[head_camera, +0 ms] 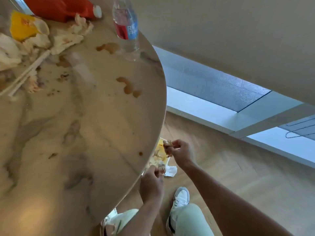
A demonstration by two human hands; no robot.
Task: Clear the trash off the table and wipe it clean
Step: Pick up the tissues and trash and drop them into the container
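Note:
Both my hands are low beside the round marble table (105, 126), off its right edge. My right hand (180, 153) pinches a crumpled scrap of trash (167, 143). My left hand (150, 183) grips another crumpled scrap (160, 166). Beneath them, partly hidden by the table edge, sits a yellow-and-white container (161, 156) holding crumpled paper. On the tabletop lie brown sauce stains (128, 86), crumbs, used napkins (64, 40), chopsticks (27, 74), a yellow wrapper (21, 25), a red bag (58, 7) and a plastic water bottle (127, 26).
A white tissue (171, 171) lies on the wooden floor (238, 176) near my hands. My white shoe (180, 198) and light trouser leg are below. A pale wall and window ledge run along the right.

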